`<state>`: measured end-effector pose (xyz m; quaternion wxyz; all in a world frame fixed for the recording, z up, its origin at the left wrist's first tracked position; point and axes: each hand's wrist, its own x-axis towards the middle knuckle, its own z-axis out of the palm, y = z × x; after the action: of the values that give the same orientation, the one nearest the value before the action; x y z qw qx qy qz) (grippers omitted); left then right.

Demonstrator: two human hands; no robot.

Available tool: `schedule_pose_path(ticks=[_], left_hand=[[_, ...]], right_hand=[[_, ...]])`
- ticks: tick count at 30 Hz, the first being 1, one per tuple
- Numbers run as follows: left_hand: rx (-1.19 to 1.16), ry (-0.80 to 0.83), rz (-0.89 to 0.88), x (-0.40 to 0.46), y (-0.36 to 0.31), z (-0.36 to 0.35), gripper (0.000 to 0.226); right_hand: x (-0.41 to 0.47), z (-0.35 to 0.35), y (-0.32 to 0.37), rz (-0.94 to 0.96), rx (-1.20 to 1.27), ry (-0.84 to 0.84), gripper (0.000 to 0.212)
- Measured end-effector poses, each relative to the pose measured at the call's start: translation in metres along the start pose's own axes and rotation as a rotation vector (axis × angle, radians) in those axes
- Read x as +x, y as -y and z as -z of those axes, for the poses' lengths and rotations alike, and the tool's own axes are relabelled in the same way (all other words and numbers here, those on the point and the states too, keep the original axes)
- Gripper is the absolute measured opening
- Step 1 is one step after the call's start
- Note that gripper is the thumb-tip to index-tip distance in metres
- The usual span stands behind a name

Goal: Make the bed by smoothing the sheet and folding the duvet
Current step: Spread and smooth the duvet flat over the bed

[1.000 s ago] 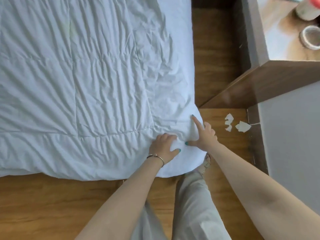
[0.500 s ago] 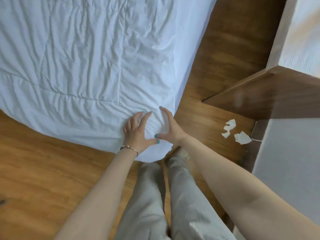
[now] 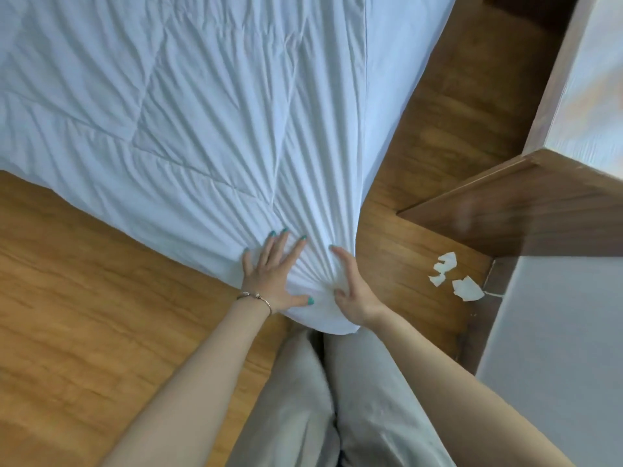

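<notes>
Left hand (image 3: 274,274) flat, right hand (image 3: 354,291) pinching duvet (image 3: 202,129) corner

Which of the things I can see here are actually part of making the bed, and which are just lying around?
Part of the job:
- white duvet, its corner pulled into radiating creases
- left hand, spread flat on that corner
- right hand, fingers curled against the bunched corner

Just lying about:
- torn paper scraps on the wooden floor
- wooden cabinet beside the bed
</notes>
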<state>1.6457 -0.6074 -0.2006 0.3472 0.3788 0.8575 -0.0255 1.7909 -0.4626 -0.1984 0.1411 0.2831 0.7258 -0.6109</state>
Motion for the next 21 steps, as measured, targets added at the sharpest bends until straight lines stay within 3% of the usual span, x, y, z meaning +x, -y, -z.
schedule_pose_path(ticks=[6,9,14,21], left_hand=[[-0.164,0.079,0.141,0.023,-0.027,0.018,0.080],[-0.162,0.109,0.171,0.025,-0.053,0.016,0.073],[-0.187,0.167,0.253,0.028,-0.101,0.006,0.074],[-0.466,0.192,0.418,0.039,-0.163,0.019,0.059]], right_hand=[[0.017,0.039,0.005,-0.287,0.032,0.032,0.077],[0.020,0.064,0.001,-0.371,-0.131,0.058,0.071],[0.027,0.113,0.003,-0.354,-0.382,0.171,0.056],[0.037,0.186,0.016,-0.306,-0.793,0.359,0.055]])
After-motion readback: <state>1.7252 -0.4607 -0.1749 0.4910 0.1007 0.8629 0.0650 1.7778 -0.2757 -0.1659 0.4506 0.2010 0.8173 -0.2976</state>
